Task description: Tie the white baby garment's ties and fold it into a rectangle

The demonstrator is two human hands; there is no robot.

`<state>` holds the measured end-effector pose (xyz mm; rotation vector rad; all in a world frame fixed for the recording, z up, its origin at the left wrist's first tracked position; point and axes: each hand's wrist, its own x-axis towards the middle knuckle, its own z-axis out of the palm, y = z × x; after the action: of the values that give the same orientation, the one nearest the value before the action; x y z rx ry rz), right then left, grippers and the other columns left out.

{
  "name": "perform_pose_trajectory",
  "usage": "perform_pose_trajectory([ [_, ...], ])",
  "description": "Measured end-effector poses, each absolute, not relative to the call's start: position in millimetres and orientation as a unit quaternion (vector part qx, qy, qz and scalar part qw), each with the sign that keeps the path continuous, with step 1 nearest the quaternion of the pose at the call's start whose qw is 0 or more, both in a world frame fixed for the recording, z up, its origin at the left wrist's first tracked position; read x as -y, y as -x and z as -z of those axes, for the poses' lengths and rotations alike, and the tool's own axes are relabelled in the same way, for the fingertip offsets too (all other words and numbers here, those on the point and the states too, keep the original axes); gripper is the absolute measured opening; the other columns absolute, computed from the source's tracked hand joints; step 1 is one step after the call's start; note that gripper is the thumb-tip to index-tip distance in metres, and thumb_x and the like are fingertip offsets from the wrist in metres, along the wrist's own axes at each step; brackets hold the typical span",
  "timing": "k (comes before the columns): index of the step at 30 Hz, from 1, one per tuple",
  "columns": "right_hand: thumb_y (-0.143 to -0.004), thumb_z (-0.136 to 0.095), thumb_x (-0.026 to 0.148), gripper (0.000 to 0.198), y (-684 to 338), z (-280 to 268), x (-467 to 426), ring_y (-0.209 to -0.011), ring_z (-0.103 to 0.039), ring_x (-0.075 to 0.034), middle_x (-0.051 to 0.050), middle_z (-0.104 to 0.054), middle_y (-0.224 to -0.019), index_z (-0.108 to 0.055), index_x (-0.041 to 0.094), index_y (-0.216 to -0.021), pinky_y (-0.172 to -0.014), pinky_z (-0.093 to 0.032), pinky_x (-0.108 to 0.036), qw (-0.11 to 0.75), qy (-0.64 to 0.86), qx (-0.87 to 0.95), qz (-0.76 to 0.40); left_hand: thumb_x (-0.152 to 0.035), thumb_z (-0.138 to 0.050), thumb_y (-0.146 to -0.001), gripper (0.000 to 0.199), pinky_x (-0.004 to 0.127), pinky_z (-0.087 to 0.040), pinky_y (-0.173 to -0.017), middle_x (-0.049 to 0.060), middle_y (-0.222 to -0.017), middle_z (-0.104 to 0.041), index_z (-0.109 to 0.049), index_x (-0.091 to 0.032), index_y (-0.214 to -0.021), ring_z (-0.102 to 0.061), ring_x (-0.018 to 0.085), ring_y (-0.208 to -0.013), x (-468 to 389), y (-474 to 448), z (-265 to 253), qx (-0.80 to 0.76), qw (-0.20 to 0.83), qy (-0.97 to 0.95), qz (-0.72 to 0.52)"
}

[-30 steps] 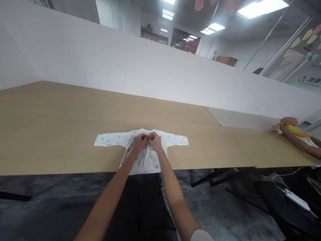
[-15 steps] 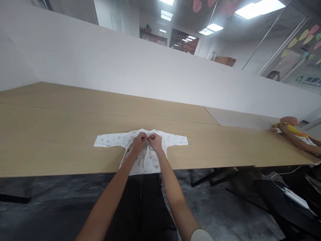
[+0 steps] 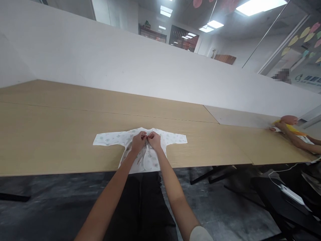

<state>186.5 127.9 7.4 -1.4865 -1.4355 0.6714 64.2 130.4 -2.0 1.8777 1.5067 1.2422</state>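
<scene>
- Grip: I see the left hand (image 3: 138, 141) and the right hand (image 3: 154, 140) side by side, each with thumb and fingers pinched together on the cloth of a shirt (image 3: 150, 160); the fingertips nearly meet. Which fold or fastener lies between them is too small for me to tell.
- Governing relation: the shirt's front opening runs from just under the fingertips toward the wearer of the camera, between the two forearms. The hands flank this line closely, and I judge neither one clearly nearer to it.
- Long axis: the shirt lies spread from cuff to cuff, crosswise to the forearms and roughly along the table's near edge. The grip sits just below the neckline; most of the body lies on the near side of the grip, its hem at the table edge.
- Sleeves: the left-hand sleeve (image 3: 109, 138) reaches farther out from the grip than the right-hand sleeve (image 3: 177, 138); both rest flat, untouched by either hand.
- Support: I note a light wood-toned table (image 3: 57, 137) beneath the shirt, backed by a white wall (image 3: 112, 70).
- Periphery: well apart, at far right, a co-worker's arm (image 3: 298, 143) reaches to a doll (image 3: 289, 119) in yellow; below it a white power strip (image 3: 293, 194) rests on a black chair (image 3: 263, 187).
</scene>
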Motion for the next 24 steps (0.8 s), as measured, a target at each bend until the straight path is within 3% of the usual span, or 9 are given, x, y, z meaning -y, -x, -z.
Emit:
perform_pose_trajectory([
  [6,-0.065,-0.056,0.016,0.006,-187.8,-5.9,-128.9,-0.064,-0.060,-0.014,0.003,-0.063,-0.063,-0.054,0.021,-0.064,-0.066,-0.049,-0.024,0.462,0.599,0.590,-0.284,-0.024,-0.041,-0.087,0.022,0.034,-0.049,-0.088,0.009,-0.100,-0.070,-0.061,-0.020,-0.095,-0.064,0.021,-0.094,-128.2,-66.7,-0.1,-0.550,0.182,-0.703,-0.412],
  [14,-0.064,-0.060,0.016,0.005,-190.1,-3.0,-132.4,-0.062,-0.057,-0.012,0.005,-0.062,-0.063,-0.057,0.020,-0.064,-0.061,-0.047,-0.020,0.459,0.602,0.574,-0.312,-0.026,-0.042,-0.090,0.023,0.035,-0.047,-0.090,0.010,-0.103,-0.071,-0.061,-0.019,-0.100,-0.064,0.022,-0.097,-126.9,-64.8,-2.9,-0.595,0.127,-0.719,-0.336],
  [19,-0.072,-0.056,0.010,0.014,-189.1,-2.6,-133.3,-0.069,-0.062,-0.013,0.001,-0.069,-0.072,-0.066,0.018,-0.074,-0.070,-0.049,-0.023,0.440,0.611,0.594,-0.283,-0.024,-0.041,-0.090,0.028,0.034,-0.045,-0.091,0.009,-0.106,-0.072,-0.065,-0.019,-0.103,-0.064,0.022,-0.100,-127.7,-63.9,-4.3,-0.591,0.111,-0.744,-0.293],
  [24,-0.084,-0.051,0.010,0.024,-185.5,-5.8,-129.4,-0.085,-0.064,-0.016,-0.006,-0.073,-0.091,-0.073,0.018,-0.086,-0.083,-0.047,-0.026,0.360,0.628,0.664,-0.188,-0.021,-0.042,-0.089,0.034,0.036,-0.040,-0.098,0.009,-0.118,-0.069,-0.065,-0.019,-0.114,-0.059,0.024,-0.113,-126.8,-64.3,-2.9,-0.603,0.100,-0.743,-0.271],
])
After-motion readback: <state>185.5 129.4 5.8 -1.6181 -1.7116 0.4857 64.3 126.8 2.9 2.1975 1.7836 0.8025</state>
